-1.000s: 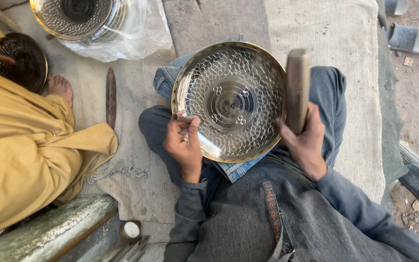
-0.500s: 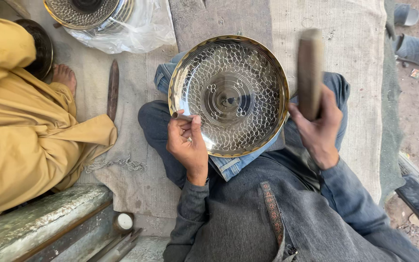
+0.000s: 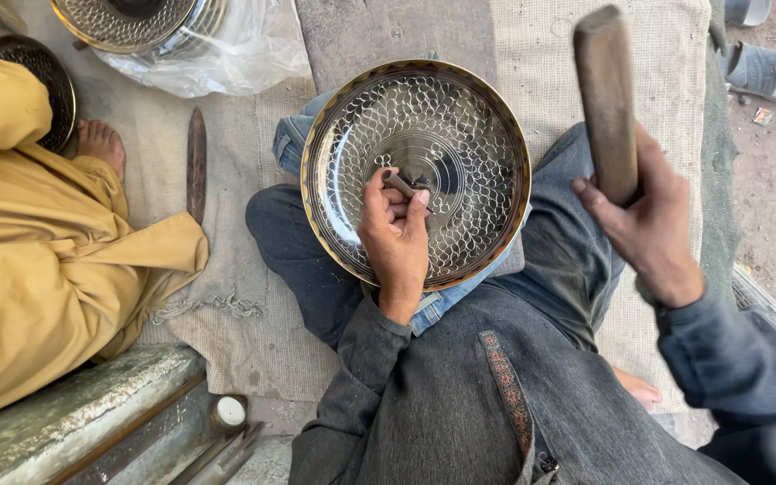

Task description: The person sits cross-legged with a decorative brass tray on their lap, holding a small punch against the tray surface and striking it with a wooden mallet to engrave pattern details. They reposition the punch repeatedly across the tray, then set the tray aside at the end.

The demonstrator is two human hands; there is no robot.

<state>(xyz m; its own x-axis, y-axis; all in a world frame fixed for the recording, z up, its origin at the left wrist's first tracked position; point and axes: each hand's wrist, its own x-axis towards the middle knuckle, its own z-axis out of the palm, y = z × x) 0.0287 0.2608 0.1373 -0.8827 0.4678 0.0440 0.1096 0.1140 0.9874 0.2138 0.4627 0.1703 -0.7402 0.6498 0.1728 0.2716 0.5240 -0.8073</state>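
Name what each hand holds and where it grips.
Left hand pinches a small punch by its upper shaft, over the metal plate. Right hand grips a wooden mallet at its lower end.

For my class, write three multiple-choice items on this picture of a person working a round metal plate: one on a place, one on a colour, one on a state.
1. Where does the metal plate rest?
A. on the person's lap
B. on the stone ledge
C. on the plastic bag

2. What colour are the clothes of the co-worker seated nearby?
A. red
B. yellow
C. white

3. How is the wooden mallet in the right hand held?
A. lying flat on the plate
B. lifted clear of the plate
C. lying on the mat

Answers:
1 A, the plate lies over the crossed legs in jeans.
2 B, the loose clothing at the picture's left is yellow.
3 B, the mallet stands raised beside the plate, while the left hand holds a small punch on its face.
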